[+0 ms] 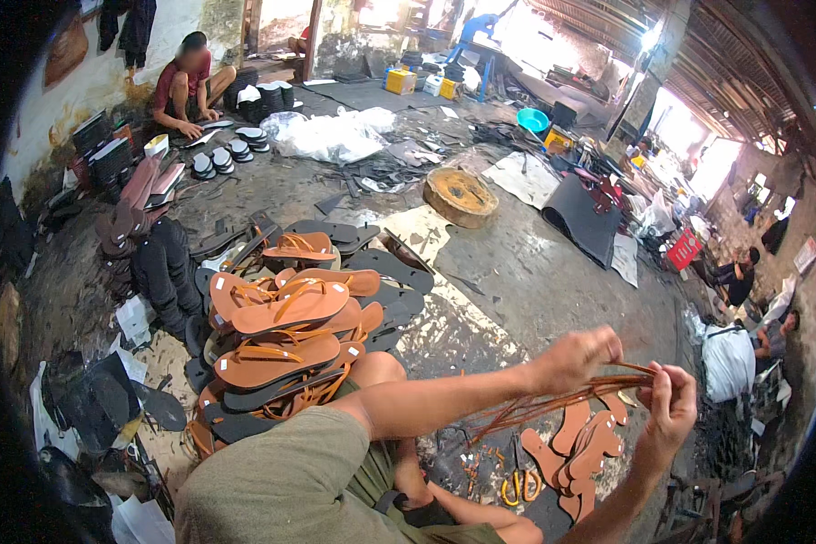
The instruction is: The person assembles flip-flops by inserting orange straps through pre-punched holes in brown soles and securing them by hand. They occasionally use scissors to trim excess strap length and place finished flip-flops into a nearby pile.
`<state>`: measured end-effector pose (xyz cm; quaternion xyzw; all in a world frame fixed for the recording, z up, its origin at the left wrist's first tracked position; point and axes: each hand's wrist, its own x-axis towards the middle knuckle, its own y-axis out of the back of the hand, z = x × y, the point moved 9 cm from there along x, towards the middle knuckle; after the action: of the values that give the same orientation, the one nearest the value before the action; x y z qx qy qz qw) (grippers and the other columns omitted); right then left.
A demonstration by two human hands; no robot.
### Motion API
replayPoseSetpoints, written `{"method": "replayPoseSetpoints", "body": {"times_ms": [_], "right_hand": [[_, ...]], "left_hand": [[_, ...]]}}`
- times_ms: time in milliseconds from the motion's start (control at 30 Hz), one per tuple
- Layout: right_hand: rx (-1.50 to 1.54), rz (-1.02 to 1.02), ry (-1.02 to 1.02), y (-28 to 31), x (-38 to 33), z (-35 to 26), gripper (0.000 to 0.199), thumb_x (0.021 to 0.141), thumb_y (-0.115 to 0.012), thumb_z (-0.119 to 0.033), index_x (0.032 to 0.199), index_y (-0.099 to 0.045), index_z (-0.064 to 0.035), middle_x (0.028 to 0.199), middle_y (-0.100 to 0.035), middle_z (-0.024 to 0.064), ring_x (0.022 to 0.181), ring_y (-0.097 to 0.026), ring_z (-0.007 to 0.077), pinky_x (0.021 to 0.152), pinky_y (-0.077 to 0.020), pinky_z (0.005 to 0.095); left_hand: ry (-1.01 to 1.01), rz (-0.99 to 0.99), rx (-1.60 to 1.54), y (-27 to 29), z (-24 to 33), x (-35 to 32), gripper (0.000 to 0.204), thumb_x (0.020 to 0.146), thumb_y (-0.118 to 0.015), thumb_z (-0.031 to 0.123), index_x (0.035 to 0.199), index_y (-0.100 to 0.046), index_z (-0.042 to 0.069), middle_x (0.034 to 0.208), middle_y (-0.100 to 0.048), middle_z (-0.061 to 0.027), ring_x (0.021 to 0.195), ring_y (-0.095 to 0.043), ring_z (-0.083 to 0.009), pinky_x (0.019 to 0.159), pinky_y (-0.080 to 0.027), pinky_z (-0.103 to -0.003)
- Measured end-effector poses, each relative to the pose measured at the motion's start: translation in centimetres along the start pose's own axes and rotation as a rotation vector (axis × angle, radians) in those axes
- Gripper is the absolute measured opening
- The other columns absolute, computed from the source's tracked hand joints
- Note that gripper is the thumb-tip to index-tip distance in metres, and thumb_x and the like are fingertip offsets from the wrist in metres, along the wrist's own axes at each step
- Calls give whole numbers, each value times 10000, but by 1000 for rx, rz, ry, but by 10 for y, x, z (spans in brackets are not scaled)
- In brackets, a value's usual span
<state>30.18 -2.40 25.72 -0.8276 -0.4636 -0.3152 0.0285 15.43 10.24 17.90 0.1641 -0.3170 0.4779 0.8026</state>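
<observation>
My left hand (578, 355) and my right hand (669, 408) both grip a bundle of thin brown leather straps (553, 403), which trails down and left from my fingers. Below the hands, several flat brown sole cutouts (585, 449) lie on the floor. Scissors with yellow handles (519, 482) rest beside them. To my left stands a heap of brown strapped sandals (286, 326) mixed with black soles (394, 272). My bare knee (376, 367) pokes up next to that heap.
A round wooden block (461, 195) sits mid-floor. A person in a red shirt (183, 86) sits at the back left among black-and-white soles (219, 159). White plastic bags (331, 136), a dark rubber sheet (580, 218), a red crate (684, 249) and seated people at right surround the concrete floor.
</observation>
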Motion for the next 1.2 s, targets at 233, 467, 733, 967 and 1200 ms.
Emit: {"method": "replayPoseSetpoints", "body": {"times_ms": [233,467,733,967,1200], "right_hand": [[16,-76,-32,-24,8,-17,249,1037,-621,-62,1270,-645,23,1051,-738,111,861,-683,116,736,-575,273],[211,-203,-132,-39,4,4,178,1038,-683,-119,1164,-670,6,997,-754,80,805,-706,92,664,-589,236],[213,-129,-57,-16,1,-27,349,1052,-664,-137,1380,-629,-21,1024,-749,83,797,-695,84,698,-601,239],[-35,-212,-15,-15,9,-38,351,1054,-668,-160,1374,-669,-16,1045,-762,70,788,-661,54,705,-590,231],[-41,-135,-75,-2,7,-38,293,1065,-644,-146,1302,-687,20,1089,-762,107,841,-710,88,753,-620,248]], "left_hand": [[161,-360,112,-29,13,-11,467,1131,-413,470,1184,-560,30,942,-771,-193,853,-786,-314,737,-609,-441],[363,-620,-374,-41,4,-38,682,1106,-440,502,1642,-223,140,1198,-685,-184,926,-754,-264,754,-661,-403],[611,-913,-477,-46,18,-64,844,1067,-329,678,1680,-182,117,1026,-722,-205,804,-773,-296,669,-632,-396],[590,-987,-395,-53,21,-72,800,1098,-327,612,1702,-69,156,950,-667,-141,760,-729,-247,654,-632,-384],[574,-807,-379,-44,31,-56,664,1089,-397,604,1465,-375,57,954,-662,-109,751,-723,-202,640,-622,-358]]}}
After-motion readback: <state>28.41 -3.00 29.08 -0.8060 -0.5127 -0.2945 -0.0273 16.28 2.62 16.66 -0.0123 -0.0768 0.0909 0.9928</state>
